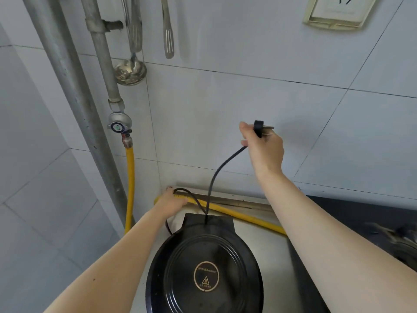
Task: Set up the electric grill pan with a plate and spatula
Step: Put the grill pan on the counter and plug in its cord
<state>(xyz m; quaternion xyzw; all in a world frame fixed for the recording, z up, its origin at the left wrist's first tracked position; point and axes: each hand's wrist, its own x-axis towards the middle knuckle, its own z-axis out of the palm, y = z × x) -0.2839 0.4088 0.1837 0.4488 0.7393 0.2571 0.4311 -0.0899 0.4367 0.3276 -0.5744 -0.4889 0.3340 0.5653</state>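
So, power step in hand. Right hand (264,147) pinches plug (259,128), prongs pointing right, held up in front of wall tiles. Cord (222,168) drops from it to back of pan (205,267). Pan sits lid-shut on counter, below and left of that hand. Socket (338,12) well up and right on wall, so next move probably calls for raising plug there, prongs lined up, cord slack enough. Left hand (172,202) behind pan by cord loop, over hose (237,214); can't tell if it's gripping anything. Spatula (168,39) hangs on wall, untouched. No plate in sight.

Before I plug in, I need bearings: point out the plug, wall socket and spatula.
plug (258,128), head view, black body
wall socket (336,12), head view, white faceplate
spatula (169,41), head view, slotted blade
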